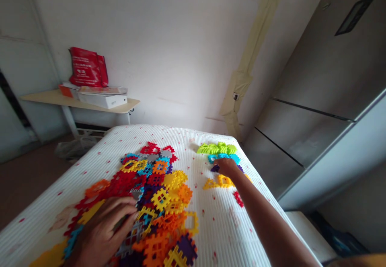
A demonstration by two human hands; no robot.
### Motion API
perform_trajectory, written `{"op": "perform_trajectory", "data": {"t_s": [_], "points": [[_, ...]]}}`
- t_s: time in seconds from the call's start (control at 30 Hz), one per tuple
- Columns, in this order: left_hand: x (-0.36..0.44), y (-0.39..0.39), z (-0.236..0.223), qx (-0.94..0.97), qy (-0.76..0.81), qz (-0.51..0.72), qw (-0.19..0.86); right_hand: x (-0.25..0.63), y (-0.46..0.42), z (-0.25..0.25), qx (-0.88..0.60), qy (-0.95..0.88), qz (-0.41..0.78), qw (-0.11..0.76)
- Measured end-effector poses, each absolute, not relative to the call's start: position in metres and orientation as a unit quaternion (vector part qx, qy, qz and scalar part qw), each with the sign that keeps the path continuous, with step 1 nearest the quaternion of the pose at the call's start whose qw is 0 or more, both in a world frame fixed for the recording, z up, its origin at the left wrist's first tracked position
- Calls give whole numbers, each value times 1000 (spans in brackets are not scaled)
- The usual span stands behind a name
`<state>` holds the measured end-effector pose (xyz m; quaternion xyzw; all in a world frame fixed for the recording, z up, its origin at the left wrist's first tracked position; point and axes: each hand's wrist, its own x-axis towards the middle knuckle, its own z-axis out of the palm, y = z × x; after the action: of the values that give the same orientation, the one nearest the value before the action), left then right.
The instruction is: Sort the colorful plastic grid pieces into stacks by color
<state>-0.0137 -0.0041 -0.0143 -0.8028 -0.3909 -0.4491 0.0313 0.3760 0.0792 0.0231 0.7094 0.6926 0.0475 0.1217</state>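
My left hand (105, 229) is low over a heap of interlocking plastic building pieces. Its bent thumb and fingertips close at the edge of a yellow piece (146, 215), and a grey piece (136, 194) lies just beyond them. At the right, my right hand (226, 165) reaches across small colour-sorted rows, fingers curled down. A dark purple piece (215, 169) shows at its fingertips, partly covered. Blue pieces (223, 155) lie just behind this hand, lime green pieces (217, 148) farther back. Nearer are yellow pieces (224, 181) and a red piece (238, 198).
The pieces lie on a white ribbed bedspread (208, 235) with red dots. Behind left, a small table (54, 97) bears a white box (102, 99) and a red bag (87, 68). A grey refrigerator (313, 98) stands along the right side; a wall is behind.
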Motion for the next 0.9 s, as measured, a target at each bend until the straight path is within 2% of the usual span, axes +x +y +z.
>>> {"op": "perform_trajectory", "data": {"t_s": [0.2, 0.3, 0.47, 0.7, 0.9], "points": [[-32, -11, 10, -759, -477, -443, 1, 364, 69, 44, 713, 691, 71, 96], [-48, -12, 20, -732, -549, -399, -53, 345, 51, 46, 684, 725, 75, 24], [-77, -13, 19, -768, -557, -285, -136, 298, 4, 34, 564, 819, -34, -101], [-95, -18, 9, -804, -528, -214, -169, 269, -23, 43, 524, 838, -93, -120], [-83, -23, 12, -811, -553, -154, -113, 261, -29, 55, 508, 839, -139, -138]]}}
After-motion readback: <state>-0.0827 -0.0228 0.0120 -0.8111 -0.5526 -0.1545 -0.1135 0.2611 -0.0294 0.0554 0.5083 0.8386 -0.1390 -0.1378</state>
